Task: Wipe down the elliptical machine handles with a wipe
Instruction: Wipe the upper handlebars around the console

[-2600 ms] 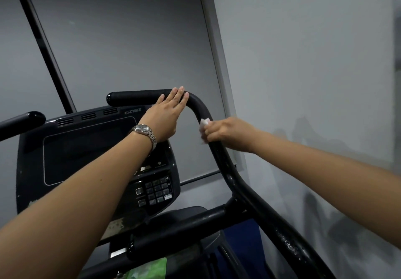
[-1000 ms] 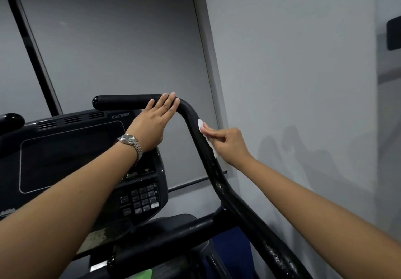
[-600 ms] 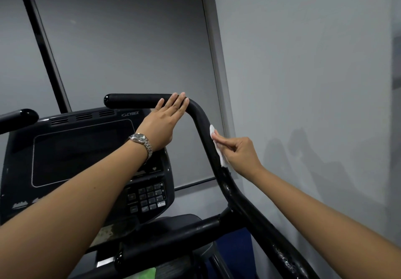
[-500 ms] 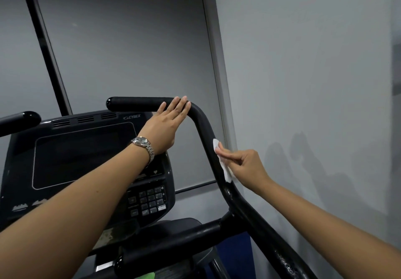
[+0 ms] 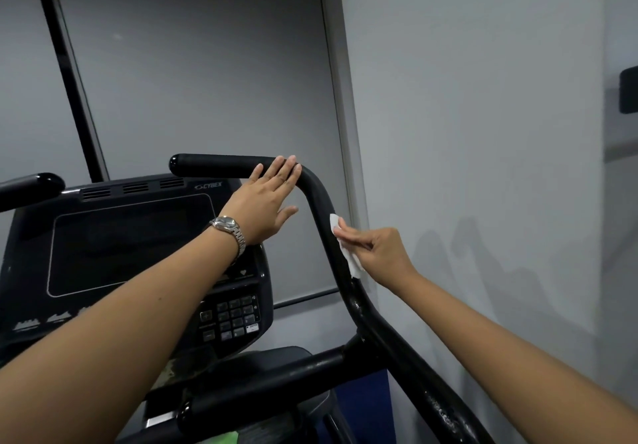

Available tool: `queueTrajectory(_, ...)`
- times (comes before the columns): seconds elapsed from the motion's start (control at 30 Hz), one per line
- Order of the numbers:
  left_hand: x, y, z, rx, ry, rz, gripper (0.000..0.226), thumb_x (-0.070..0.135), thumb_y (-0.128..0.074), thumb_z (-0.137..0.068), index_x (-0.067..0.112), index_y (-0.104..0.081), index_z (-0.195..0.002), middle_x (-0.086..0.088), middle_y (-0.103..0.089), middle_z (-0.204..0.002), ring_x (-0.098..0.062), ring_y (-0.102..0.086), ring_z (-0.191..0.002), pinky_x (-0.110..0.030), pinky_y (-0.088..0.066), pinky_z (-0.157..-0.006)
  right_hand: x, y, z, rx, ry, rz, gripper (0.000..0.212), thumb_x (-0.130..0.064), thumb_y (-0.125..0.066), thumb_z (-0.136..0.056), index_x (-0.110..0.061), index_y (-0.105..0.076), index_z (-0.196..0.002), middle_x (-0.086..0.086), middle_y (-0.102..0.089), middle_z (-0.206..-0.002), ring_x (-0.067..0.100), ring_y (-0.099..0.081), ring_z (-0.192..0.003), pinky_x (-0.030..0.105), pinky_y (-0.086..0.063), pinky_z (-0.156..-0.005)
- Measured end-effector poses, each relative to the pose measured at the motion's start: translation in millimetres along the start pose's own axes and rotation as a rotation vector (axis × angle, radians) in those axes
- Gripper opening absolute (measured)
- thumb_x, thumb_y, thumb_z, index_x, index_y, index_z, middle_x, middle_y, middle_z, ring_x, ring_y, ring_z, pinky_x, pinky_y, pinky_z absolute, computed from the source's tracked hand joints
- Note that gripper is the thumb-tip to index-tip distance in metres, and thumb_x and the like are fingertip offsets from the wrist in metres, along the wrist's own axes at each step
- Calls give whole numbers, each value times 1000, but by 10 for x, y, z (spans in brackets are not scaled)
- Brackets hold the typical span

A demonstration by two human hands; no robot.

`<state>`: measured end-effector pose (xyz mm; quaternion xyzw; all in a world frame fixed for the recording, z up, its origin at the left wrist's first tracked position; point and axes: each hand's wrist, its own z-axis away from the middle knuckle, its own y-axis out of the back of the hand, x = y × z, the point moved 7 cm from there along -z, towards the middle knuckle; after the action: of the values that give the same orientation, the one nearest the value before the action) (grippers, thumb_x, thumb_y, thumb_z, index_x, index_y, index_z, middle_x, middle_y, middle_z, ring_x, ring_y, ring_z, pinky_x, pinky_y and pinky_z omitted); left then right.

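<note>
White crumpled paper wipe [image 5: 348,257] pinched between thumb and curled fingers [image 5: 350,235] of the right hand [image 5: 379,253], pressed against the outer side of the black curved tubular elliptical handle [image 5: 319,198] just below its bend, probably ready to drag down the sloping run. Left hand [image 5: 260,208] laid on the bend with fingers straight and together, gripping nothing, apparently steadying the bar against the rubbing. Silver metal wristwatch [image 5: 229,233] on that wrist, dark plastic console [image 5: 131,243] just behind.
</note>
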<state>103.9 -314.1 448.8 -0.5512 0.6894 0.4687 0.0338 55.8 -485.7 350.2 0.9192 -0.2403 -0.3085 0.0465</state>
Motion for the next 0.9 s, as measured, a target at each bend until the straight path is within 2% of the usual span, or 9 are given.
queueTrajectory(0.13,-11,11,-10,-14,-16,6,70,48,-27,-97,16,9,-148,-4,11,-157,-20,10,-144,-38,2,-116,-35,-43,240,-76,198,191,32,-1,-69,-84,-12,-68,-114,-3,-61,-124,4,-58,-115,19,-45,-100)
queueTrajectory(0.23,-6,-9,-5,-8,0,-12,71,49,-28,-97,15,9,-148,-4,11,-157,-20,10,-144,-39,1,-116,-38,12,286,-153,324,275,33,1,-70,-81,-11,-69,-112,-3,-60,-122,7,-57,-116,20,-43,-102)
queueTrajectory(0.33,1,-5,-6,-16,-2,-7,73,49,-29,-96,15,8,-149,-4,11,-157,-21,10,-144,-39,0,-117,-96,-50,104,-131,343,250,31,3,-69,-82,-7,-69,-112,-1,-60,-122,10,-57,-117,20,-42,-103)
queueTrajectory(0.47,-22,-3,-11,-36,-21,0,73,48,-31,-97,16,9,-148,-4,12,-157,-20,10,-144,-38,0,-117,5,-39,280,-165,326,226,34,5,-70,-80,-9,-69,-111,-3,-61,-120,3,-54,-118,22,-44,-103)
queueTrajectory(0.6,-4,-15,1,-31,-13,-17,73,45,-33,-97,15,9,-148,-5,11,-157,-21,9,-144,-40,0,-117,-77,24,192,-185,390,277,39,13,-70,-75,-9,-71,-107,-4,-63,-116,12,-59,-114,30,-50,-97)
queueTrajectory(0.67,0,1,-2,-36,-16,-11,72,44,-33,-97,14,8,-149,-5,11,-157,-21,9,-144,-40,0,-117,-229,-58,148,-191,491,383,37,11,-68,-75,-10,-74,-105,-1,-65,-118,18,-61,-113,31,-55,-88)
queueTrajectory(0.73,-9,16,-4,-39,-25,-13,71,43,-33,-97,14,8,-149,-5,10,-157,-21,8,-144,-39,-1,-117,-248,-134,211,-287,573,492,41,11,-69,-72,-13,-74,-105,-1,-67,-121,21,-64,-110,31,-58,-76)
queueTrajectory(0.83,-17,8,-2,-38,-24,-21,71,42,-33,-97,14,7,-149,-5,10,-157,-21,8,-145,-39,-2,-117,-181,-144,341,-459,686,570,53,20,-70,-64,-19,-75,-99,-8,-70,-115,14,-59,-117,24,-56,-74)
queueTrajectory(0.9,-8,2,-1,-39,-17,-20,71,42,-33,-97,14,8,-149,-5,11,-157,-22,8,-145,-40,-2,-117,-213,-146,251,-464,715,594,55,23,-70,-61,-20,-76,-95,-10,-71,-110,12,-59,-117,25,-58,-71)
